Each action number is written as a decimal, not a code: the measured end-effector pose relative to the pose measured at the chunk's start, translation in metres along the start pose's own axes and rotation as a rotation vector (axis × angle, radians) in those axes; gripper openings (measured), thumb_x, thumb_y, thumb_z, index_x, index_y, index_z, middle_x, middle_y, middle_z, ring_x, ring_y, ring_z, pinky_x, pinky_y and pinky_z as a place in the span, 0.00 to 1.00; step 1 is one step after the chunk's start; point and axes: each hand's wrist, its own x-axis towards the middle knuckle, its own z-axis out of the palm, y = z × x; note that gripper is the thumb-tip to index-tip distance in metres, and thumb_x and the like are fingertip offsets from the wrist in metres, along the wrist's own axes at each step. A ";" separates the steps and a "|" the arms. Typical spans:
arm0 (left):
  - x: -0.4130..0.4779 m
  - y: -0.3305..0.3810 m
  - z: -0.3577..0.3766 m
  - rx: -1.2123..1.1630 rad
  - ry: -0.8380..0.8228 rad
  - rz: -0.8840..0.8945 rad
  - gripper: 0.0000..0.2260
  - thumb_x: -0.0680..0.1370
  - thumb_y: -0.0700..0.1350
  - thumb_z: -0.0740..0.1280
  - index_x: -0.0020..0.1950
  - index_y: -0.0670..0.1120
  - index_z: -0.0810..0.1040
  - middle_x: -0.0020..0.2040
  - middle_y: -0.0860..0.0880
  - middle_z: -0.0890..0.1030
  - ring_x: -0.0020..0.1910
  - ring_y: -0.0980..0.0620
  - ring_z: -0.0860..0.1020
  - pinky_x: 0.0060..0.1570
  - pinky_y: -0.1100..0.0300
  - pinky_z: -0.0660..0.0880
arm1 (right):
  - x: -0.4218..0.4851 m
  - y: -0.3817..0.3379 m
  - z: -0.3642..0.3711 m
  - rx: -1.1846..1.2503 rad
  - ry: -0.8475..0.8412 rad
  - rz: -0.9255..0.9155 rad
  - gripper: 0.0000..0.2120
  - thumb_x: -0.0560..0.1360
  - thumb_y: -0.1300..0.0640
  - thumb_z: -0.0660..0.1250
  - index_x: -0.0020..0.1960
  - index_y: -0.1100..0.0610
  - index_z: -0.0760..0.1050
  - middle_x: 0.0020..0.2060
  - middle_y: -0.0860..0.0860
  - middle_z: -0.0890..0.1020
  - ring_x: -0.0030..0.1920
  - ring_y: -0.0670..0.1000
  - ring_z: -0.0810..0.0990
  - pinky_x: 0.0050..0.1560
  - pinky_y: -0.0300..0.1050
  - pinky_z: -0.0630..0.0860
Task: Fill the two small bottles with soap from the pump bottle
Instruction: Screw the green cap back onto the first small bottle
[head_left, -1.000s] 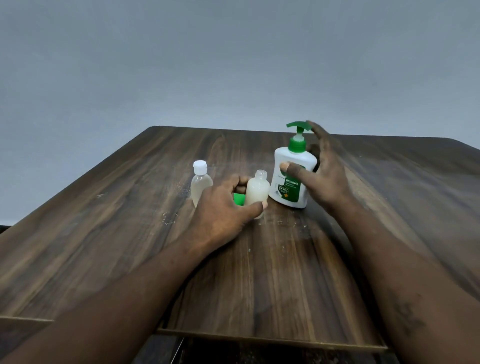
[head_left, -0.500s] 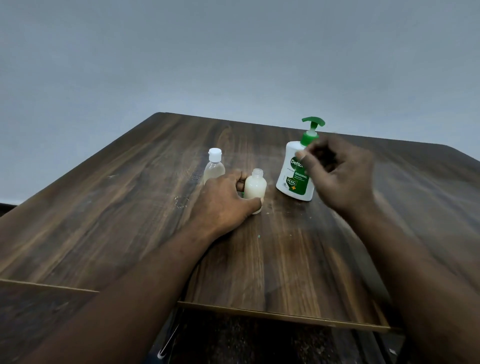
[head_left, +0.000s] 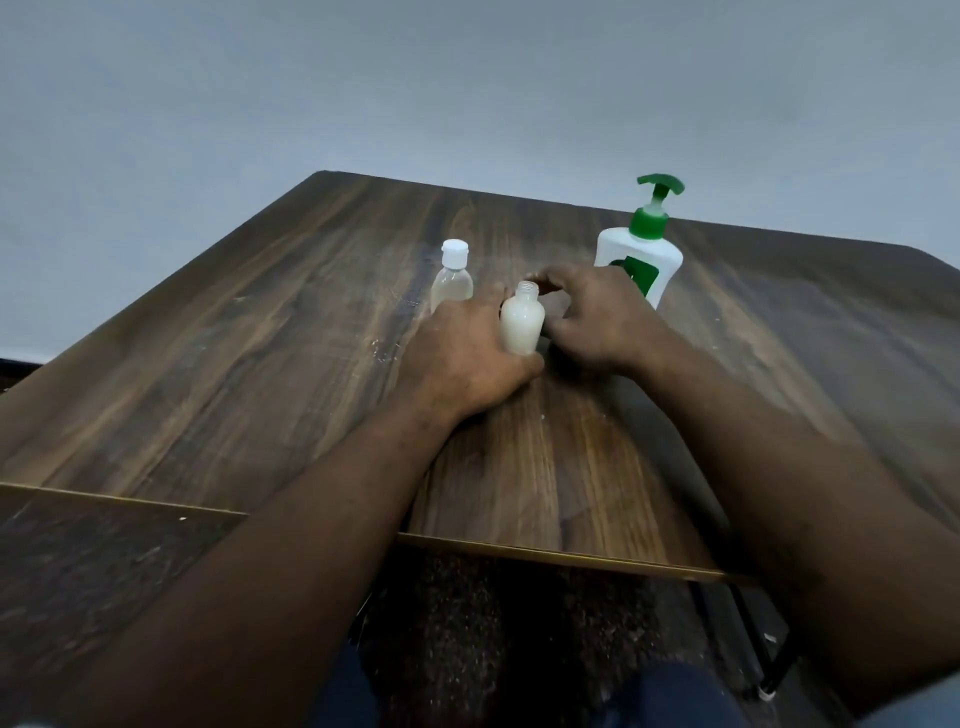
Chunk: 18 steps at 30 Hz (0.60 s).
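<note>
A small uncapped bottle (head_left: 522, 327) full of white soap stands upright at the middle of the wooden table (head_left: 260, 338). My left hand (head_left: 462, 358) grips it from the left, thumb in front. My right hand (head_left: 597, 322) is close against the bottle's right side with curled fingers arching behind its neck; what they touch is hidden. A second small bottle (head_left: 453, 280) with a white cap stands just behind my left hand, holding pale liquid. The white pump bottle (head_left: 644, 254) with a green pump stands behind my right hand, untouched.
The table's near edge has a thin brass-coloured strip (head_left: 571, 556). Below it are a speckled dark floor and a black table leg (head_left: 779, 660) at the lower right. A plain grey wall fills the background.
My right hand has left the pump bottle and come down left beside the open small bottle. My left hand keeps its grip. The camera view has shifted.
</note>
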 end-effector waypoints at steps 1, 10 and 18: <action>0.000 0.000 0.001 0.005 0.012 0.000 0.27 0.69 0.59 0.73 0.66 0.54 0.73 0.52 0.49 0.81 0.51 0.43 0.81 0.50 0.46 0.81 | 0.001 0.001 0.002 -0.002 -0.006 -0.002 0.17 0.79 0.52 0.69 0.67 0.50 0.81 0.51 0.48 0.85 0.55 0.54 0.83 0.50 0.42 0.69; 0.005 -0.004 0.005 0.010 0.046 -0.002 0.24 0.70 0.59 0.73 0.63 0.54 0.74 0.50 0.50 0.79 0.49 0.45 0.80 0.47 0.47 0.81 | -0.004 0.000 0.010 0.057 0.000 -0.086 0.15 0.77 0.60 0.68 0.59 0.47 0.85 0.32 0.36 0.75 0.40 0.47 0.77 0.43 0.42 0.68; 0.007 -0.008 0.007 -0.002 0.048 0.012 0.24 0.71 0.59 0.74 0.63 0.53 0.75 0.53 0.48 0.80 0.51 0.43 0.81 0.49 0.45 0.81 | -0.021 0.007 0.001 0.177 0.089 0.007 0.14 0.71 0.58 0.70 0.55 0.52 0.87 0.44 0.44 0.86 0.43 0.45 0.81 0.46 0.40 0.76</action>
